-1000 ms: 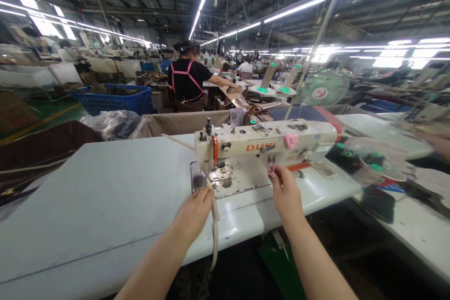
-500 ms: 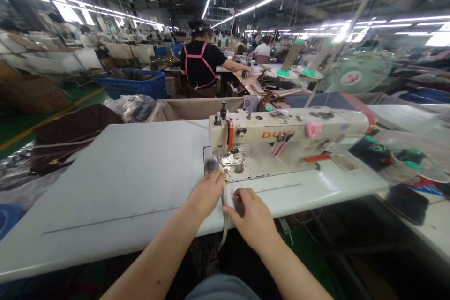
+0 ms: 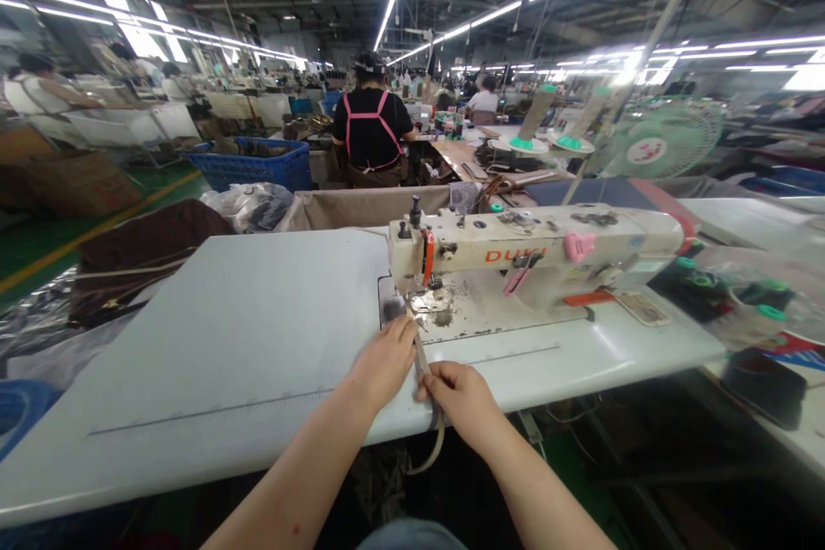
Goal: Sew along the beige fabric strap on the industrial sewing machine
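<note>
A narrow beige strap (image 3: 421, 356) runs from under the presser foot of the sewing machine (image 3: 464, 241) toward me. Its tail curls down over the table's front edge. My left hand (image 3: 385, 365) is closed at the strap just in front of the needle plate (image 3: 451, 309), fingertips together along its left side. Farther down, near the table edge, my right hand (image 3: 465, 402) pinches the same strap between thumb and fingers. The strap's far end is hidden at the presser foot.
The white machine table (image 3: 258, 318) spreads left, with a ruler line along its front. Behind it stand a beige fabric bin (image 3: 367, 208) and a blue crate (image 3: 254, 168). A co-worker (image 3: 374, 125) sits beyond. Thread cones (image 3: 532, 125) and a green fan (image 3: 663, 142) are at right.
My right hand has gone from loosely open beside the strap to pinching it, and the tail has swung right. My left hand stays by the needle plate. The co-worker's outstretched arm has drawn in.
</note>
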Demonstrator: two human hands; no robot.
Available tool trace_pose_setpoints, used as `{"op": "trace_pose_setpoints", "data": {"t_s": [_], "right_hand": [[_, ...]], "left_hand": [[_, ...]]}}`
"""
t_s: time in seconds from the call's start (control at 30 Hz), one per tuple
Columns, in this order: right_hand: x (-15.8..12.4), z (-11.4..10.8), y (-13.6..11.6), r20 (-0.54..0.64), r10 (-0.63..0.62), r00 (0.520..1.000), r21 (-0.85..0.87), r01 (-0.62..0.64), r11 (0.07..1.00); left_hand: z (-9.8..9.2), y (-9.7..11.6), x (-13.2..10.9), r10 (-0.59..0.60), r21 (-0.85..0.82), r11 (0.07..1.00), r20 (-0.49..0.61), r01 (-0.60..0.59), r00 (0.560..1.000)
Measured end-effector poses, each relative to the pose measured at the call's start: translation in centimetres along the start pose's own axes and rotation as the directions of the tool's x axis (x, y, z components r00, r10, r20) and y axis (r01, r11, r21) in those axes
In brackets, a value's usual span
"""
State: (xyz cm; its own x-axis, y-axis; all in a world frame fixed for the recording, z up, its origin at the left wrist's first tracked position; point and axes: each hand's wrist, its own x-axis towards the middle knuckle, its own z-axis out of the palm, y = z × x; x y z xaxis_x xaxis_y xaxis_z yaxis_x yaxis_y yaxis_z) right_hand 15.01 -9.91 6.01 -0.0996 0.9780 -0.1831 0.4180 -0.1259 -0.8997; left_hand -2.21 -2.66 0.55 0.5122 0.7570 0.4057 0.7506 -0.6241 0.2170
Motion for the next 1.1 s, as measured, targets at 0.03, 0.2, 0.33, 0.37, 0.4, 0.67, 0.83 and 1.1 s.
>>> {"op": "trace_pose_setpoints", "data": {"t_s": [0.03,0.2,0.33,0.37,0.4,0.67,0.83,1.1], "right_hand": [[-0.3,0.1,0.2,0.034,0.016,0.999,0.075,-0.019,0.997],[-2.4,0.5,0.8,0.181,0.079,0.98,0.339,-0.138,0.93],[-4.1,0.3,0.7,0.263,0.118,0.957,0.473,-0.235,0.849],[-4.5,0.2,0.6,0.275,0.125,0.953,0.497,-0.252,0.83],[-4.8,0.1,0.6,0.278,0.128,0.952,0.51,-0.26,0.82],[-7.0,-0.3,1.8,0.273,0.076,0.959,0.38,-0.18,0.907],[-6.9,-0.3,2.5,0.165,0.013,0.986,0.324,-0.067,0.944],[-6.1,0.8,1.9,0.161,0.124,0.979,0.567,-0.195,0.8]], "left_hand": [[0.0,-0.1,0.0,0.029,0.038,0.999,0.025,-0.03,0.999],[-0.5,0.0,-0.1,0.084,0.138,0.985,0.128,-0.101,0.988],[-0.7,0.2,0.1,0.09,0.161,0.981,0.108,-0.106,0.99],[-0.8,0.3,0.2,0.09,0.161,0.981,0.094,-0.105,0.991],[-0.8,0.3,0.2,0.092,0.161,0.981,0.082,-0.104,0.992],[-0.9,0.4,0.1,0.098,0.171,0.979,0.083,-0.112,0.992],[-0.6,0.4,0.0,0.105,0.196,0.972,0.118,-0.127,0.987],[-0.7,0.4,-0.2,0.088,0.222,0.97,0.07,-0.101,0.994]]}}
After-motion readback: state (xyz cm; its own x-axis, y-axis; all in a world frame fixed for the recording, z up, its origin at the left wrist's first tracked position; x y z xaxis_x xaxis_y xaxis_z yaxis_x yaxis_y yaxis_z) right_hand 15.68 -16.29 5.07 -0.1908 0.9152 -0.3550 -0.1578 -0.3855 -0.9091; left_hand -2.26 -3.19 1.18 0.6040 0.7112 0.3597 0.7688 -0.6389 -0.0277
